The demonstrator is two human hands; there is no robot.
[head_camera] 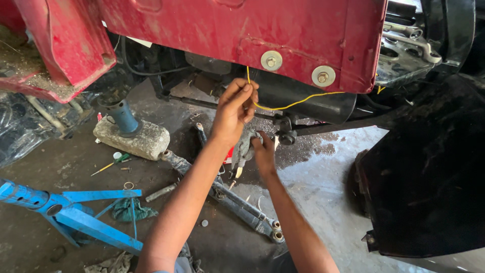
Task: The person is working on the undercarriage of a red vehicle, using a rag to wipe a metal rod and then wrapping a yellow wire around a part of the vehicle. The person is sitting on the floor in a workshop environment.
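— Head camera looked down at two bare arms under a red metal panel point(242, 35). What did the hands do?

— The left hand point(235, 108) was up high. Its fingers were pinched shut on a thin yellow wire point(298, 102). The wire came down from the edge of the red panel, went into the fingers, then ran off to the right in front of a black tube point(303, 96).

— And the other one?

— The right hand point(263, 151) was lower, just under the left. It was closed around a grey rag point(245, 146).

— What lay on the floor?

— A blue jack point(121, 116) stood on a stone block point(134, 139). A blue metal stand point(76, 210) was at the left, with a green cloth point(130, 210) beside it. Long grey rods point(237, 202) lay under the arms. Two round washers point(297, 68) sat on the red panel.
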